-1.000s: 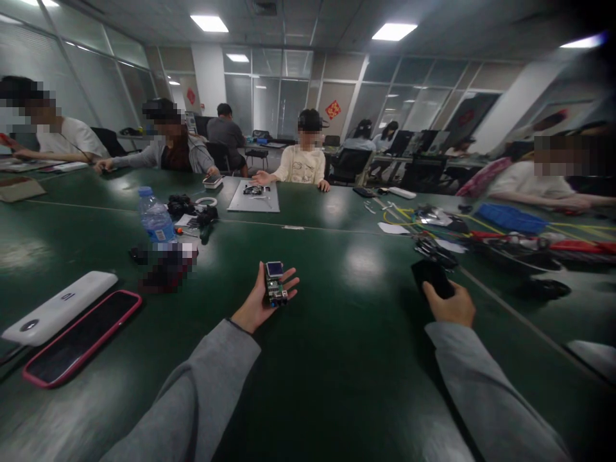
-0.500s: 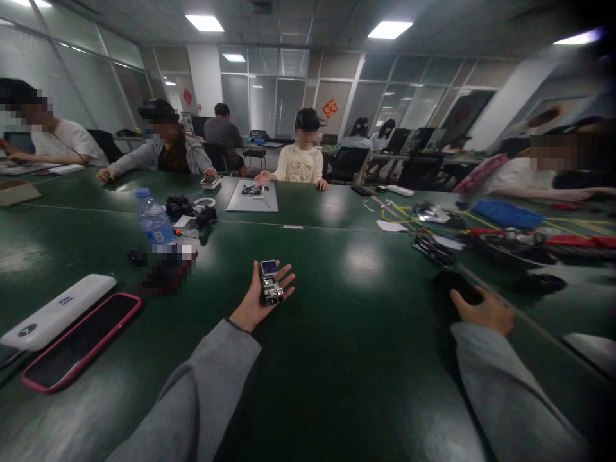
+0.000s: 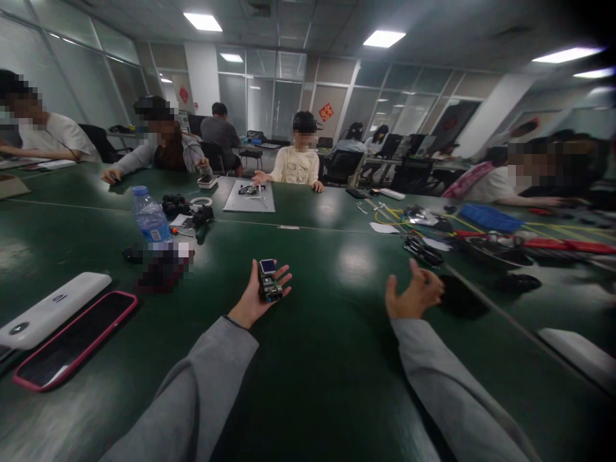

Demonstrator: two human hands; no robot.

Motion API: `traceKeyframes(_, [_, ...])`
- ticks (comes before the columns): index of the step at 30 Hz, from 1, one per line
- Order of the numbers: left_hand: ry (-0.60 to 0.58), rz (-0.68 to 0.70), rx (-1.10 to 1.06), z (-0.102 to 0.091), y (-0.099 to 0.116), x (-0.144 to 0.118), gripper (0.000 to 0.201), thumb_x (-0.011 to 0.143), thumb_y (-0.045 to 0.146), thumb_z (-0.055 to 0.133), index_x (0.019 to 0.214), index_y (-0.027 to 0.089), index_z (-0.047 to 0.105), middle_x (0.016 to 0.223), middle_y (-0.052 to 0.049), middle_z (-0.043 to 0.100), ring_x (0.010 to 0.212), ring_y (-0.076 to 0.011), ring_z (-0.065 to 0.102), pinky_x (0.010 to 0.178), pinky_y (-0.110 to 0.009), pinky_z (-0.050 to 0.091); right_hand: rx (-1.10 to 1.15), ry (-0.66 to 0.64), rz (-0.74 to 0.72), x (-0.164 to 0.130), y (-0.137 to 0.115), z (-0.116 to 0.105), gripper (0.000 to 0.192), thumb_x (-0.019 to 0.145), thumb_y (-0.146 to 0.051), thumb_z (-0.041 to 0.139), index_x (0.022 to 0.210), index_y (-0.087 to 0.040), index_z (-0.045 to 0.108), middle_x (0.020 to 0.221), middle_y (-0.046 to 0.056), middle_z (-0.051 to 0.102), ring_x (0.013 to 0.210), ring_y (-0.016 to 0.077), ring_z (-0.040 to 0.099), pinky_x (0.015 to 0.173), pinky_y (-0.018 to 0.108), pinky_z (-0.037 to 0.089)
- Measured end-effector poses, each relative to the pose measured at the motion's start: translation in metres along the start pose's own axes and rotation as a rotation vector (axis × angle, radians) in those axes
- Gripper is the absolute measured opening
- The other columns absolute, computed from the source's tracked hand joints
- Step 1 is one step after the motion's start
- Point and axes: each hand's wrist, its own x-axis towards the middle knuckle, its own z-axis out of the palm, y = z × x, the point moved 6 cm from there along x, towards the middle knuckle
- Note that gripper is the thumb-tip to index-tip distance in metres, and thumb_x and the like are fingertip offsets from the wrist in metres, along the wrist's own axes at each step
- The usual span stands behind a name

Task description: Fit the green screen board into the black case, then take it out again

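Observation:
My left hand (image 3: 255, 296) lies palm up over the green table (image 3: 337, 359) and holds a small circuit board with a little blue screen (image 3: 268, 280) across its fingers. My right hand (image 3: 414, 296) hovers above the table with fingers apart and nothing in it. A flat black object (image 3: 462, 297) lies on the table just right of that hand, apart from it. Both arms wear grey sleeves.
A pink-cased phone (image 3: 74, 337) and a white power bank (image 3: 51, 309) lie at the left. A water bottle (image 3: 149, 216), black parts and a grey mat (image 3: 250, 198) sit farther back. Cables and tools (image 3: 481, 234) crowd the right side. Several people sit around the table.
My right hand has let go of the black object, left it on the table and moved left and up with fingers spread. My left hand keeps the board almost still.

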Motion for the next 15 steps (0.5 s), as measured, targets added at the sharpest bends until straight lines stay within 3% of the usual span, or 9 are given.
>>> traceKeyframes(2, [0.007, 0.004, 0.01, -0.001, 0.0, 0.0, 0.055, 0.078, 0.063, 0.044, 0.115, 0.023, 0.051, 0.129, -0.011, 0.051, 0.114, -0.0264, 0.051, 0.088, -0.045, 0.045, 0.134, -0.087, -0.156, -0.031, -0.071, 0.012, 0.055, 0.081, -0.039, 0.044, 0.133, -0.02, 0.037, 0.126, 0.014, 0.033, 0.121, 0.0304, 0.029, 0.098, 0.053, 0.023])
traceKeyframes(4, [0.012, -0.018, 0.026, -0.003, -0.001, 0.0, 0.057, 0.078, 0.064, 0.043, 0.114, 0.021, 0.053, 0.128, -0.011, 0.052, 0.112, -0.0257, 0.053, 0.088, -0.043, 0.046, 0.288, -0.256, -0.329, -0.067, -0.141, 0.022, 0.053, 0.083, -0.035, 0.046, 0.134, -0.027, 0.036, 0.129, 0.01, 0.035, 0.122, 0.0274, 0.032, 0.099, 0.048, 0.026])
traceKeyframes(7, [0.017, -0.085, 0.055, -0.006, -0.006, 0.0, 0.066, 0.075, 0.068, 0.04, 0.112, 0.016, 0.056, 0.119, -0.013, 0.058, 0.107, -0.0259, 0.056, 0.087, -0.04, 0.047, 0.482, -0.527, -0.544, -0.109, -0.22, 0.029, 0.052, 0.084, -0.035, 0.047, 0.135, -0.034, 0.035, 0.137, 0.004, 0.034, 0.127, 0.0259, 0.03, 0.104, 0.046, 0.024])
traceKeyframes(10, [0.024, -0.1, 0.05, -0.004, -0.006, 0.0, 0.07, 0.075, 0.069, 0.039, 0.113, 0.013, 0.057, 0.111, -0.015, 0.061, 0.105, -0.026, 0.057, 0.088, -0.038, 0.046, 0.544, -0.653, -0.59, -0.12, -0.249, 0.036, 0.052, 0.086, -0.035, 0.047, 0.136, -0.033, 0.035, 0.142, 0.002, 0.03, 0.131, 0.0255, 0.027, 0.106, 0.046, 0.022])
traceKeyframes(15, [-0.051, 0.017, 0.008, 0.017, 0.005, -0.01, 0.056, 0.084, 0.061, 0.032, 0.115, 0.02, 0.055, 0.108, -0.008, 0.063, 0.105, -0.0229, 0.056, 0.091, -0.038, 0.044, 0.572, -0.611, -0.466, -0.105, -0.23, 0.053, 0.054, 0.087, -0.037, 0.045, 0.138, -0.023, 0.032, 0.142, 0.008, 0.028, 0.13, 0.0228, 0.03, 0.105, 0.042, 0.031])
